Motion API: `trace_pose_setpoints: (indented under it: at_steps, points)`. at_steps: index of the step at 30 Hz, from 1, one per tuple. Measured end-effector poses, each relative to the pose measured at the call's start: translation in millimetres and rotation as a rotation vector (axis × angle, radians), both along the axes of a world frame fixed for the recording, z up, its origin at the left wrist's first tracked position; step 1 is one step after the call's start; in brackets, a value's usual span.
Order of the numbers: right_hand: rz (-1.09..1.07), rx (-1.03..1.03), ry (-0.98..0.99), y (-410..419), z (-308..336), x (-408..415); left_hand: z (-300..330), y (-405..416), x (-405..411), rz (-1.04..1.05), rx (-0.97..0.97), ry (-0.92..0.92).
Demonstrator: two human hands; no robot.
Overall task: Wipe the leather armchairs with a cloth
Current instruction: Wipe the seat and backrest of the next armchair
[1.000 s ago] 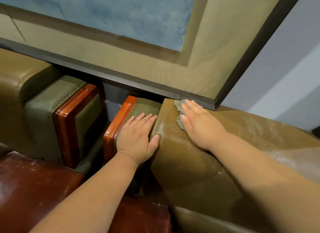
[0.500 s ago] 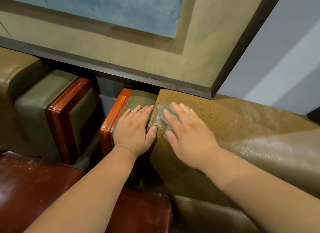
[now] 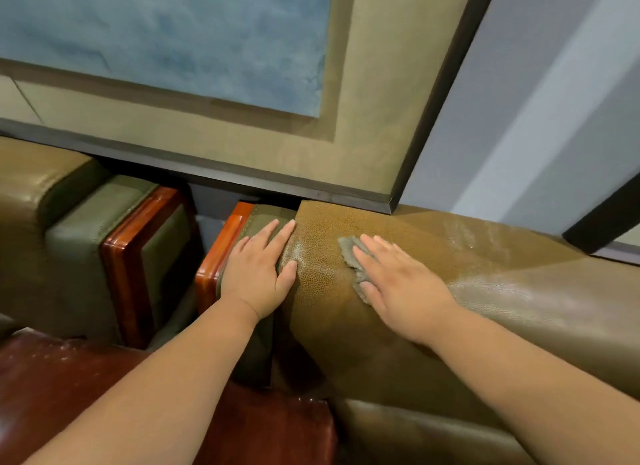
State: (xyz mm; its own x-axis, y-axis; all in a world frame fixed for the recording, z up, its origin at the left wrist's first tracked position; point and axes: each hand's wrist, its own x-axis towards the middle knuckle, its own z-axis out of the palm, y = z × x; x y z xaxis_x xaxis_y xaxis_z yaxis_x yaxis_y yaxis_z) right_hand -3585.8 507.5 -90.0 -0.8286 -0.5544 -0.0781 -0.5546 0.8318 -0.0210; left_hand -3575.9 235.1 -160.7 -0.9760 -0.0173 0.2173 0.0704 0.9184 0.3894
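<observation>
Wiping the top of the olive-brown pebbled leather armchair back [image 3: 433,257] with a small grey-green cloth [image 3: 348,251] under the right hand [image 3: 398,281].

No brand, label or writing can be read anywhere. Since half a second ago the right hand and cloth have slid rightward along the backrest top, away from the left hand [image 3: 258,274], leaving bare leather between them. The right fingers [image 3: 375,246] lie straight and flat, pressing the cloth onto the leather. The left fingers [image 3: 280,231] are extended too, resting on the green leather armrest with orange-red wooden trim [image 3: 227,243], the thumb touching the backrest edge. A dark-framed picture [image 3: 242,146] hangs just behind.
</observation>
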Motion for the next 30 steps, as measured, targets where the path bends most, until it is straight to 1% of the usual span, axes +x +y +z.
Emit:
trace_pose_setpoints:
  at_steps: [1, 2, 4, 5, 6, 7, 10, 11, 12, 13, 16, 17, 18, 21, 23, 24, 27, 28, 29, 30]
  points:
    - [-0.086, -0.005, -0.011, 23, 4, -11, 10, 4, 0, 0.012, 0.059, 0.013]
    - [-0.218, -0.024, -0.031, 47, 9, -23, 21, 11, -2, 0.010, 0.105, 0.039]
    - [-0.486, -0.072, -0.093, 85, 18, -43, 46, 39, -15, -0.044, 0.112, 0.105]
    - [-0.550, -0.077, -0.108, 90, 21, -49, 57, 59, -23, -0.062, 0.102, 0.115]
    - [-0.556, -0.063, -0.116, 82, 22, -50, 65, 78, -30, -0.066, 0.083, 0.100]
    - [-0.513, -0.052, -0.125, 68, 23, -49, 67, 95, -35, -0.060, 0.043, 0.073]
    - [-0.242, -0.074, -0.114, 22, 22, -28, 55, 118, -41, 0.029, -0.091, 0.052]
    - [-0.178, -0.081, -0.100, 20, 20, -25, 50, 118, -42, 0.051, -0.108, 0.065]
    - [-0.161, -0.079, -0.095, 27, 19, -33, 46, 116, -44, 0.065, -0.121, 0.084]
    - [-0.195, -0.078, -0.100, 41, 17, -48, 44, 115, -47, 0.069, -0.125, 0.101]
    - [-0.483, -0.111, -0.080, 91, 13, -93, 38, 119, -54, 0.049, -0.135, 0.111]
    - [-0.537, -0.096, -0.077, 93, 13, -101, 36, 120, -55, 0.053, -0.141, 0.119]
    - [-0.530, -0.083, -0.091, 82, 14, -106, 34, 119, -55, 0.058, -0.144, 0.133]
    - [-0.318, -0.103, -0.081, 33, 6, -97, 33, 116, -57, 0.063, -0.136, 0.155]
    - [-0.253, -0.115, -0.077, 30, 9, -90, 33, 117, -57, 0.072, -0.146, 0.166]
    - [-0.274, -0.119, -0.084, 43, 11, -97, 33, 117, -58, 0.076, -0.147, 0.176]
    - [-0.473, -0.097, -0.103, 86, 23, -119, 34, 118, -63, 0.072, -0.141, 0.183]
    - [-0.510, -0.083, -0.096, 89, 25, -120, 35, 118, -63, 0.073, -0.141, 0.181]
    - [-0.505, -0.086, -0.096, 82, 25, -113, 34, 119, -63, 0.072, -0.142, 0.179]
    - [-0.452, -0.093, -0.090, 67, 25, -101, 34, 119, -63, 0.073, -0.142, 0.179]
